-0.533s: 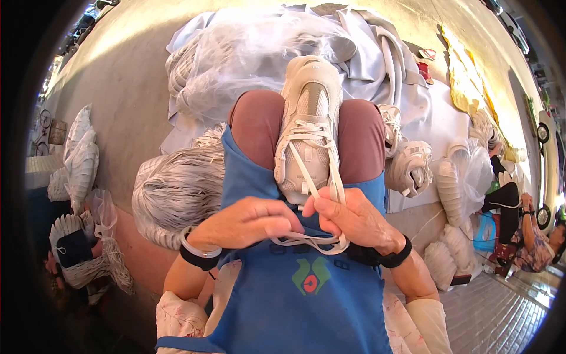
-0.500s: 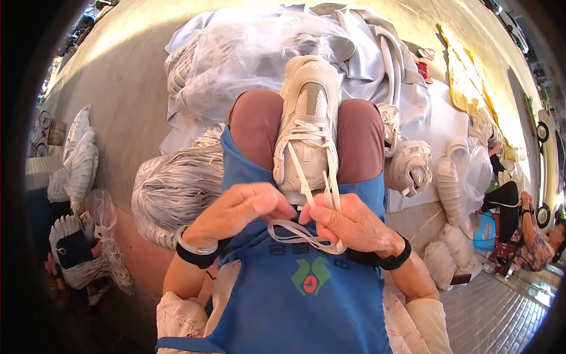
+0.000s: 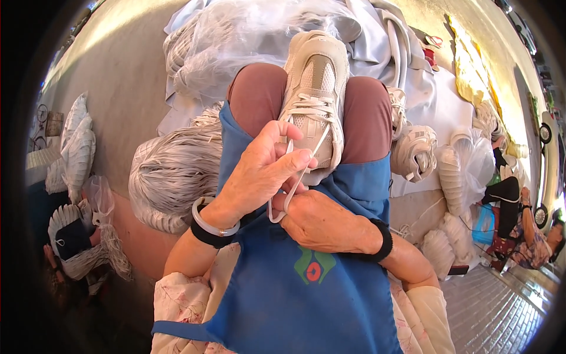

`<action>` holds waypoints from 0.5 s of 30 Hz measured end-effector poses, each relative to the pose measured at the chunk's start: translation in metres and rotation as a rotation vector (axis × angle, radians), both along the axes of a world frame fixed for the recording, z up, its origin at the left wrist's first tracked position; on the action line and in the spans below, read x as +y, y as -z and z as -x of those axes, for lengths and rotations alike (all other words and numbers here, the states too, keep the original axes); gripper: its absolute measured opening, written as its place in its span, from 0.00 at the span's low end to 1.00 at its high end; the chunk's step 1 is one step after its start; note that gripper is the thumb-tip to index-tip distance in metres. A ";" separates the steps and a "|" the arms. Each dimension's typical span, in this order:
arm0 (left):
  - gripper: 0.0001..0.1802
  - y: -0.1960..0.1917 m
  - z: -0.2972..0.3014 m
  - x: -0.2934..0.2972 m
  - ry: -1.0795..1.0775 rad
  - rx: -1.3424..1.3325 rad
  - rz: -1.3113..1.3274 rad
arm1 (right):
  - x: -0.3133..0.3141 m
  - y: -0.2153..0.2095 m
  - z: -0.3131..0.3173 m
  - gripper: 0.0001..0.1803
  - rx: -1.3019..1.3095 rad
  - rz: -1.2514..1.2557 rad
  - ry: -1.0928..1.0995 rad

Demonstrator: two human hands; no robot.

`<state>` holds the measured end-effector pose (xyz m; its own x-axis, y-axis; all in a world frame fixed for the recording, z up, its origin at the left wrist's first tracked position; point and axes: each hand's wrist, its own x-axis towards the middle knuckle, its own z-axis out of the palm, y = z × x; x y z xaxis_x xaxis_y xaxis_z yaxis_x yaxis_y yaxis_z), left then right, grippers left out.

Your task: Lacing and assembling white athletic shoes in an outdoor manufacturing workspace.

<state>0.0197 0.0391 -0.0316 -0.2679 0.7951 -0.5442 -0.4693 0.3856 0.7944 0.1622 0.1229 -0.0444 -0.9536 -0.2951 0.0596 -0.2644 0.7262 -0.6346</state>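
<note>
A cream sneaker (image 3: 315,88) rests between my knees, its toe pointing away from me. Its pale, flat shoelace (image 3: 299,177) runs from the upper eyelets down to my hands. At the shoe's near left side, my left hand (image 3: 265,174) is closed with bent fingers and thumb around a strand. My right hand (image 3: 324,221) lies lower, just below the shoe's heel. Its fingers are curled on the lace where it bends into a loop; their tips are partly hidden.
A blue apron (image 3: 306,301) covers my lap. A bundle of grey-white laces (image 3: 174,174) lies at left. More cream sneakers (image 3: 414,153) stand at right. Clear plastic (image 3: 253,35) covers a pile ahead on grey cloth (image 3: 436,112). Another person (image 3: 533,236) sits far right.
My left hand has moved up and right, onto the lace beside the shoe. My right hand has turned and shifted left and slightly down, drawing the lace loop into a smaller shape.
</note>
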 end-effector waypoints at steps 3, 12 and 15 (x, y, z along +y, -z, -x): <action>0.17 -0.001 0.004 0.009 0.226 0.101 -0.013 | 0.009 -0.017 0.008 0.08 -0.435 0.070 -0.049; 0.07 0.028 0.007 -0.002 0.186 -0.007 -0.172 | 0.064 -0.031 -0.021 0.16 -0.022 0.184 0.819; 0.07 0.017 0.002 0.005 0.187 0.048 -0.086 | 0.065 -0.009 -0.005 0.11 0.106 0.087 0.951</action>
<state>0.0176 0.0441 -0.0485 -0.1354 0.8762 -0.4625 -0.3569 0.3923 0.8478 0.1672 0.1879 -0.0359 -0.7801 0.6087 0.1444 0.3520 0.6179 -0.7031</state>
